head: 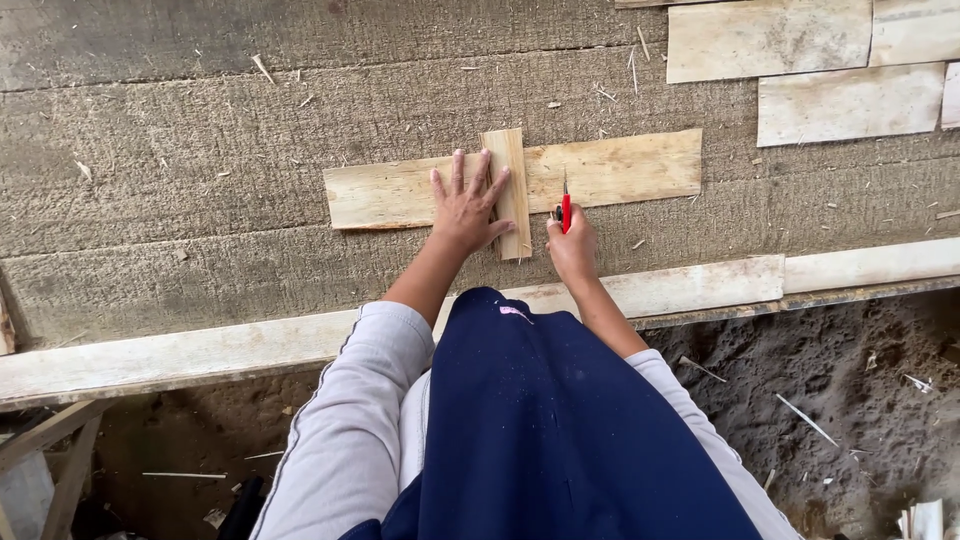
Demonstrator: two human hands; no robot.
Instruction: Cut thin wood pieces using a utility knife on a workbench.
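My left hand lies flat with fingers spread on a long thin wood sheet and presses a narrow upright wood strip that crosses it. My right hand is closed around a red-handled knife, its blade pointing up against the sheet just right of the strip. Both sit on a rough grey-brown fibrous table surface.
More pale wood sheets lie overlapping at the top right. A pale wooden plank edges the table's near side. Below it is dirt ground with splinters. My grey sleeves and dark blue garment fill the bottom centre.
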